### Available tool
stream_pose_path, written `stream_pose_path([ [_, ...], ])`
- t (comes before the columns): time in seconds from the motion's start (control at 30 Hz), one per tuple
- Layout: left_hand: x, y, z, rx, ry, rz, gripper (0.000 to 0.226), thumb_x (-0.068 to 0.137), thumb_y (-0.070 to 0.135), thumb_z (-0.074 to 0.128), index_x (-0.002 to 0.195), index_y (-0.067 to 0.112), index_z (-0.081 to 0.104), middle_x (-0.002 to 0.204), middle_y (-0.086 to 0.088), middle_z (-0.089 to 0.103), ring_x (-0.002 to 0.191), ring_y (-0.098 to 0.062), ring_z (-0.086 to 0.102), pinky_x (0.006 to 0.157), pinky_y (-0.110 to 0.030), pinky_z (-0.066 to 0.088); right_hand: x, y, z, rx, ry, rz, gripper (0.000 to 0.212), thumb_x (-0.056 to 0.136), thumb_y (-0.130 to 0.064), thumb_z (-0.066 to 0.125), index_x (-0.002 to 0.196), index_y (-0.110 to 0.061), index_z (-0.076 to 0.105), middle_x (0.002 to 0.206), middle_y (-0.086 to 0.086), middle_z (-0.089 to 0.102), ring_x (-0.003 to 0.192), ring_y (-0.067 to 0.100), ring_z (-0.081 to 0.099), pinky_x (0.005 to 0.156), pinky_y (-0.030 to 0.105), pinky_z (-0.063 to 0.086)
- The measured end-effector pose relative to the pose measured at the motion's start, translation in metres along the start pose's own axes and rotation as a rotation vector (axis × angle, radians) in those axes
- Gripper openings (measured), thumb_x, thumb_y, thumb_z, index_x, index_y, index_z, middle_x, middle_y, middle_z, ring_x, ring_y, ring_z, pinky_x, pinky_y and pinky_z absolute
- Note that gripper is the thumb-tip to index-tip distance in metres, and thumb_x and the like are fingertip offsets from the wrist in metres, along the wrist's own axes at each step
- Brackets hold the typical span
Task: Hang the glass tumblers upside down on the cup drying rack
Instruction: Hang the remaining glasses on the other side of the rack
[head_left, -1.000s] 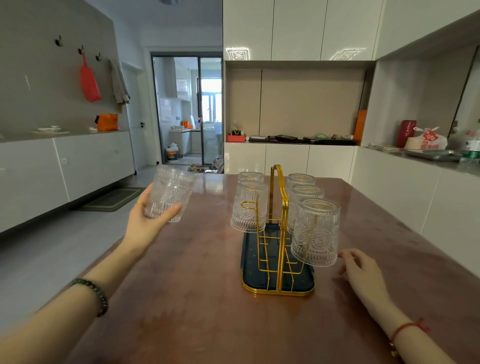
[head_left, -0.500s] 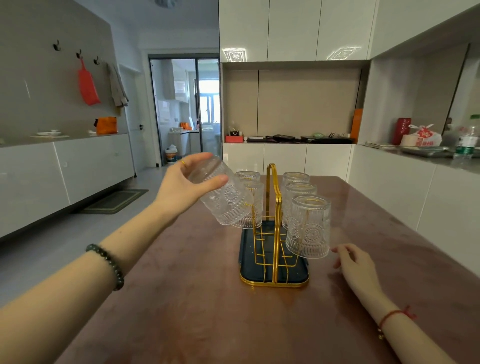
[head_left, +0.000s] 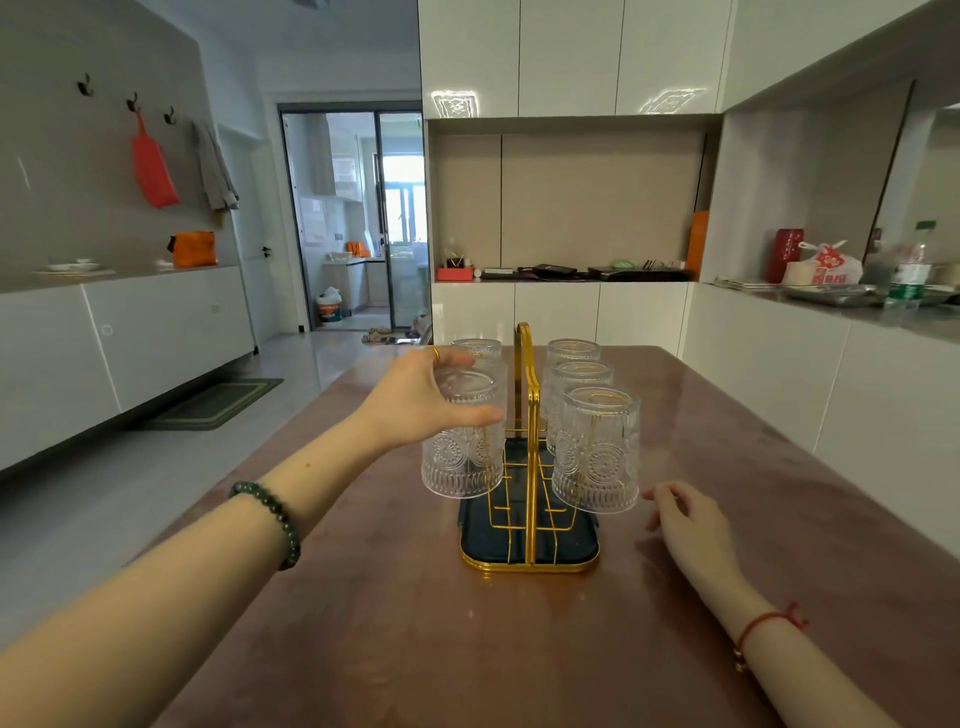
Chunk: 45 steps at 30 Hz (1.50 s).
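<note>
At the centre of the frame, a person's left hand (head_left: 421, 400) closes around the upper half of an embossed glass tumbler (head_left: 464, 436), held mouth-down at the front left of a gold wire cup drying rack (head_left: 525, 447). Thumb to the near side and fingers over the closed base give control of the tilt, apparently so the open rim can drop over a front-left prong; whether the prong is already inside the glass cannot be told, since the patterned wall hides it. The right hand (head_left: 685, 525) lies open and empty on the reddish-brown tabletop (head_left: 415, 649) at lower right, fingers loosely spread just beside the rack's dark drip tray (head_left: 524, 551), seemingly placed to steady the stand if it shifts. Three tumblers already hang inverted on the rack's right side: the front right tumbler (head_left: 596, 452), the middle right tumbler (head_left: 582, 376) and the rear right tumbler (head_left: 571, 351). On the left, the rear left tumbler (head_left: 477, 347) shows behind the hand, and another rim sits just in front of it, mostly hidden by the fingers. Hanging them bottom-up lets water drain into the tray. The rack's tall gold handle (head_left: 524, 364) rises between the two rows. By the look of it this is the last glass, and the task is nearly done; the remaining care is lowering it gently so glass does not knock its neighbour.
</note>
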<state>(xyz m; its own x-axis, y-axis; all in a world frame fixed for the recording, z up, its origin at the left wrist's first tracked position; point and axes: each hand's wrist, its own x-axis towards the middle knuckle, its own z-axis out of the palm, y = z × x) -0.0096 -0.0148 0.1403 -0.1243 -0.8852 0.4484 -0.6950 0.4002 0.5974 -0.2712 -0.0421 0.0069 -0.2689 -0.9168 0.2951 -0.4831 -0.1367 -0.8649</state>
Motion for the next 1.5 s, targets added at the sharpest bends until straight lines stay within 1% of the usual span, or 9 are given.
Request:
stream_pose_path([
  [0.5,-0.003,-0.010,0.011,-0.065,-0.070,-0.054,0.082,0.066,0.032,0.080,0.135,0.009,0.043,0.140,-0.004,0.051,0.122,-0.012,0.050,0.096,-0.019,0.036,-0.001,0.001,0.001,-0.044,0.003,0.003,0.027,0.095,-0.016,0.040,0.097,-0.006,0.065,0.068,0.008,0.059,0.056,0.011,0.053,0.045,0.019,0.034],
  [0.6,-0.008,-0.011,0.013,-0.067,-0.053,-0.050,0.091,0.065,0.036,0.079,0.141,0.012,0.034,0.145,-0.003,0.045,0.129,-0.014,0.045,0.100,-0.021,0.034,0.000,0.000,-0.001,0.008,0.049,-0.038,0.024,0.094,-0.019,0.044,0.099,-0.006,0.064,0.069,0.004,0.060,0.061,0.015,0.055,0.052,0.023,0.038],
  [0.7,-0.016,-0.015,0.016,-0.101,0.004,-0.068,0.102,0.064,0.041,0.077,0.145,0.014,0.022,0.147,-0.002,0.040,0.133,-0.016,0.040,0.106,-0.025,0.031,-0.004,-0.019,-0.008,0.196,0.148,-0.140,0.016,0.092,-0.021,0.050,0.105,-0.014,0.056,0.085,0.004,0.060,0.079,0.024,0.059,0.069,0.027,0.044],
  [0.8,-0.030,-0.022,0.021,-0.192,0.047,-0.117,0.109,0.062,0.042,0.076,0.148,0.015,0.014,0.151,-0.001,0.033,0.137,-0.016,0.035,0.110,-0.027,0.028,-0.016,-0.055,-0.019,0.389,0.114,-0.244,0.051,0.083,-0.030,0.059,0.129,-0.016,0.041,0.108,-0.002,0.053,0.095,0.013,0.053,0.081,0.012,0.044],
  [0.93,-0.046,-0.032,0.031,-0.269,0.064,-0.172,0.107,0.066,0.038,0.076,0.148,0.016,0.011,0.154,0.000,0.028,0.140,-0.016,0.030,0.113,-0.031,0.026,-0.031,-0.089,-0.021,0.287,-0.120,-0.275,0.097,0.065,-0.045,0.069,0.143,-0.034,0.013,0.143,-0.005,0.030,0.128,0.011,0.033,0.105,0.033,0.032],
  [1.1,-0.052,-0.033,0.039,-0.317,0.072,-0.199,0.104,0.061,0.048,0.072,0.146,0.016,0.021,0.152,0.001,0.033,0.139,-0.016,0.033,0.115,-0.034,0.027,-0.032,-0.103,-0.009,0.206,-0.179,-0.267,0.106,0.069,-0.026,0.078,0.146,-0.033,0.005,0.153,-0.006,0.021,0.119,-0.001,0.020,0.104,0.031,0.026],
  [1.23,-0.052,-0.032,0.041,-0.309,0.049,-0.203,0.091,0.062,0.051,0.076,0.137,0.018,0.037,0.135,0.006,0.052,0.125,-0.011,0.048,0.113,-0.038,0.034,-0.029,-0.108,-0.007,0.183,-0.140,-0.239,0.107,0.069,-0.019,0.078,0.147,-0.030,0.005,0.152,-0.004,0.023,0.124,0.003,0.023,0.108,0.037,0.027],
  [1.33,-0.051,-0.034,0.041,-0.299,0.052,-0.212,0.102,0.051,0.065,0.071,0.136,0.018,0.039,0.134,0.005,0.055,0.125,-0.013,0.050,0.111,-0.040,0.037,-0.027,-0.110,-0.008,0.186,-0.139,-0.223,0.108,0.068,-0.018,0.079,0.147,-0.030,0.005,0.152,-0.004,0.024,0.130,0.009,0.027,0.109,0.041,0.028],
  [1.5,-0.052,-0.035,0.041,-0.319,0.060,-0.218,0.104,0.049,0.067,0.070,0.135,0.018,0.039,0.133,0.004,0.055,0.125,-0.014,0.051,0.110,-0.042,0.039,-0.025,-0.106,-0.011,0.185,-0.121,-0.220,0.108,0.068,-0.019,0.079,0.147,-0.030,0.006,0.154,-0.003,0.022,0.137,0.020,0.026,0.108,0.042,0.029],
])
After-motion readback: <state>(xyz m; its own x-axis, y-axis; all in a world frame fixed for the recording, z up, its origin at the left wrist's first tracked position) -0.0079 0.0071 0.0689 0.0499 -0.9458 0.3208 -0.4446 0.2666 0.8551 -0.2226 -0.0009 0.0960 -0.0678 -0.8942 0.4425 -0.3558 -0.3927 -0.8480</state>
